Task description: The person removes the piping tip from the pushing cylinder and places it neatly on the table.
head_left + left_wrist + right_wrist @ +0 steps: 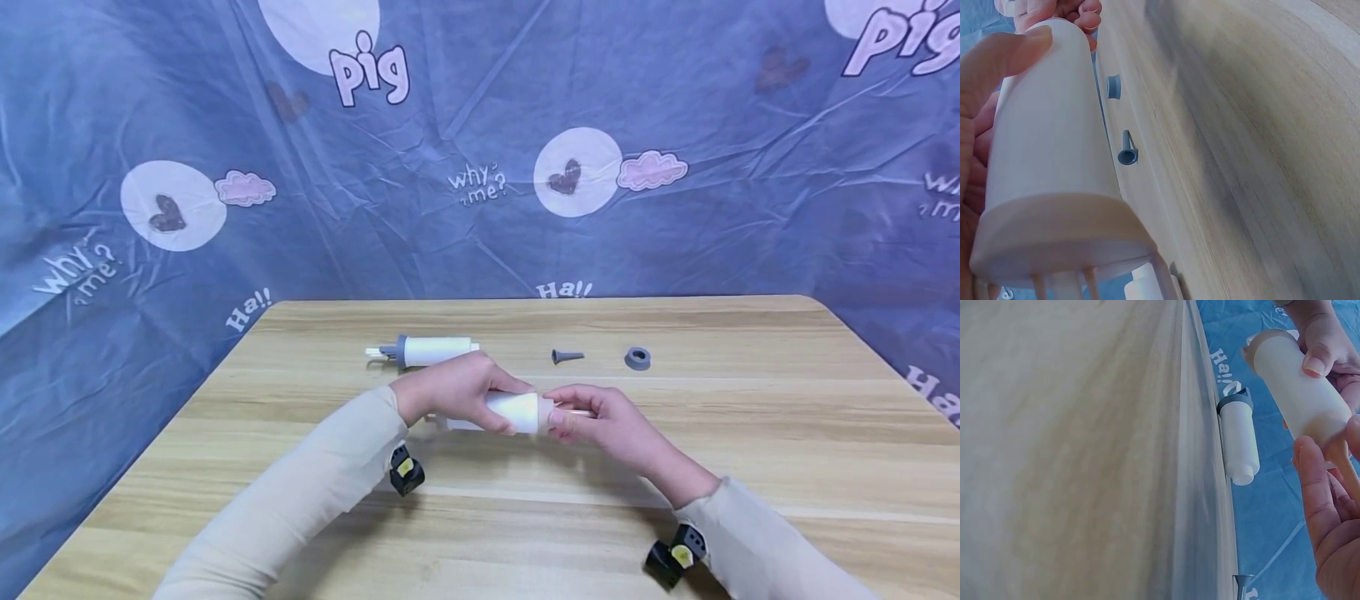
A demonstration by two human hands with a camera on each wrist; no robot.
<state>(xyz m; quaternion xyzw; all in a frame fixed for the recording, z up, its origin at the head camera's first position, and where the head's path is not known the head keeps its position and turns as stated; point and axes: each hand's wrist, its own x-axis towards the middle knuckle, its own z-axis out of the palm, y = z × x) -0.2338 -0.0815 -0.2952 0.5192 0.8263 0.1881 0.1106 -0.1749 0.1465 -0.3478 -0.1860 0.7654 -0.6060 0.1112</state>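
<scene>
A white cylinder [517, 408], resembling a piston syringe body, is held sideways just above the table. My left hand [461, 392] grips it around the middle, thumb along its side. Its flanged beige end [1060, 237] with thin rods shows close up in the left wrist view. At the opposite end is a beige cap [1329, 428] with a narrow nozzle [1342, 462] sticking out. Thumb and fingers of my right hand [611, 425] pinch that cap, while the nozzle passes beside the palm. Part of the cylinder is hidden behind the left hand.
Behind the left hand lies a similar white cylinder [437, 351] with a grey flanged end. Farther right on the wooden table [480, 533] are a small grey nozzle [567, 356] and a grey ring [637, 358]. A blue printed cloth [420, 217] hangs beyond the table's far edge.
</scene>
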